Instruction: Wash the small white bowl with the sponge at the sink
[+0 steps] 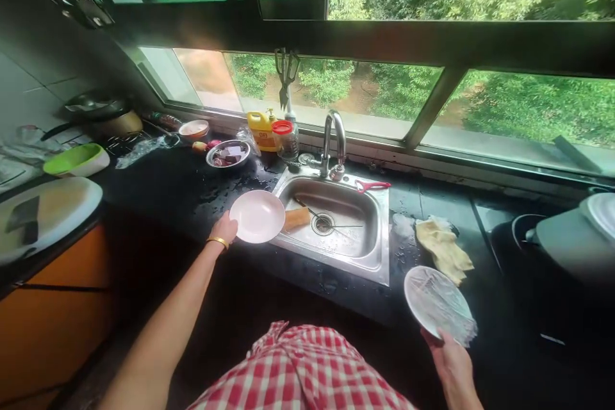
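Steel sink (368, 255) sits far centre in the dark counter. At its left rim, the left hand (223, 229) pinches a pale plate (257, 216). Near right, the right hand (449, 359) grips a film-covered plate (436, 302).

Bare dark counter (192, 198) was seen beyond left hand (223, 229). Sink basin (336, 230) to its right was blocked by sponge (296, 218) and chopsticks (331, 221). Ahead of right hand (449, 362), path was obstructed by crumpled yellow cloth (444, 248).
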Available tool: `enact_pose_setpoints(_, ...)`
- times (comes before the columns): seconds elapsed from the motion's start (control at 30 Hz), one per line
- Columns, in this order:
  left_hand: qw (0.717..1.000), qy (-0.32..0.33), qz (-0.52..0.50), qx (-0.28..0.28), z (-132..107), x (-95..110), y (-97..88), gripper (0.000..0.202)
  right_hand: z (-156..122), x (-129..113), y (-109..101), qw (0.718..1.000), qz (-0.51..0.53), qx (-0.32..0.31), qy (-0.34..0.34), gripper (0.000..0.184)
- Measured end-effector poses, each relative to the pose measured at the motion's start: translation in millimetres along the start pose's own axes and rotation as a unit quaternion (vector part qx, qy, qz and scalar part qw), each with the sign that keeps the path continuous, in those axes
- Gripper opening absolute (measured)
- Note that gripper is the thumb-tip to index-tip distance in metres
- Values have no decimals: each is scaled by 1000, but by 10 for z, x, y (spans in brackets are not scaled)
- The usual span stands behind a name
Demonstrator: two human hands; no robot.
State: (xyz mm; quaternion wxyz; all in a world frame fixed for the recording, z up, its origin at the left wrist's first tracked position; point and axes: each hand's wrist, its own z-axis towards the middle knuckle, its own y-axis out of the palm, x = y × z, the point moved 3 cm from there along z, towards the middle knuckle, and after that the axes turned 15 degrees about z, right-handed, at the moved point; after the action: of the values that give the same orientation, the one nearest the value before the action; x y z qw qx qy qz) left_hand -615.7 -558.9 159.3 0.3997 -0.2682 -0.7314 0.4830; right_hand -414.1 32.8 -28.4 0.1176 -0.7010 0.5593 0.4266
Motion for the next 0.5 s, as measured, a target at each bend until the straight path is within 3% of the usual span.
enact_pose_setpoints(0.1,995,-29,-80,-59,602,-393,115,42,-298,113,82,1000,-9,7,-20,41)
enact_pose_setpoints(0.2,991,-32,-93,-87,1101,-755,197,39,-691,274,329,1000,-15,19,-17,37)
enact_pose_setpoints(0.37,983,-26,-112,-145,1741,-1137,273,31,-1322,659,1210,999,23,-9,28,40)
enact_pose_setpoints(0.5,975,-4,-129,-178,2084,-1297,324,22,-1611,1007,1974,996,49,-10,67,32)
